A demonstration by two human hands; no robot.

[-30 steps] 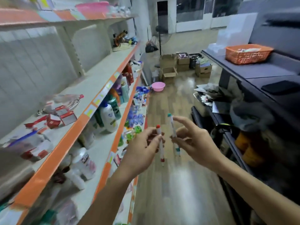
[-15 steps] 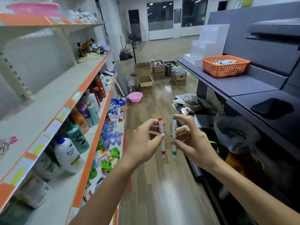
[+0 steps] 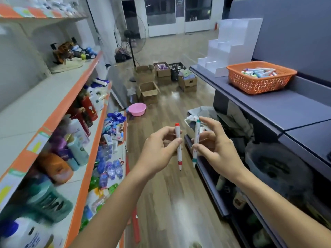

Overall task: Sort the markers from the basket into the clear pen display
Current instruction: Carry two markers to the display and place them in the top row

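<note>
My left hand (image 3: 159,149) pinches a white marker with red ends (image 3: 178,151), held upright over the aisle floor. Close beside it, my right hand (image 3: 213,147) pinches a white marker with teal ends (image 3: 195,149), also upright. The two markers stand side by side, a small gap apart. On the grey counter (image 3: 279,106) at the right stands an orange basket (image 3: 258,83) holding several more markers (image 3: 258,72). Behind the basket rises the stepped pen display (image 3: 231,47), which looks white and holds nothing I can see.
An orange-edged shelf unit (image 3: 71,104) with bottles and packets runs along the left. Cardboard boxes (image 3: 150,92), a pink basin (image 3: 137,109) and a standing fan (image 3: 130,34) sit on the wooden aisle floor ahead. Dark lower shelves with clutter lie under the counter.
My view has swung right and up, bringing the counter, basket and display closer and larger. Both hands keep their markers, now more upright and parallel.
</note>
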